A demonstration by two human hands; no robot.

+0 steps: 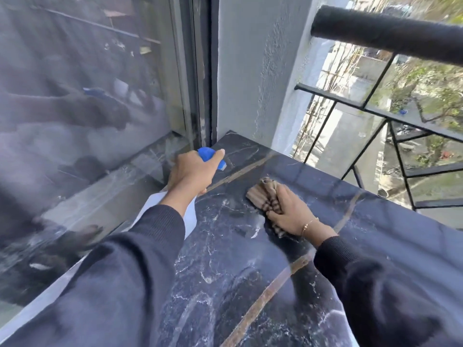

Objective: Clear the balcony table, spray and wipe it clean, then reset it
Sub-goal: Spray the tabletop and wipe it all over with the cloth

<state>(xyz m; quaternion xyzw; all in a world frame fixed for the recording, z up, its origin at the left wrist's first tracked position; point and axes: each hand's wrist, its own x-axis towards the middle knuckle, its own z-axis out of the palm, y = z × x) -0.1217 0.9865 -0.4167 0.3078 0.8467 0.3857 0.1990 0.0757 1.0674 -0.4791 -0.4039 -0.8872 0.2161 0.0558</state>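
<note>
on dark table (250, 246), cloth (263, 194), spray bottle (208, 154)

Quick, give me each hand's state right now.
Left hand: closed, gripping the spray bottle.
Right hand: closed, gripping the cloth on the table.

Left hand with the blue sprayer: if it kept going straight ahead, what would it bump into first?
Probably the dark window frame in the corner; the left hand and its spray bottle point that way over the marble table, though depth is unclear.
</note>
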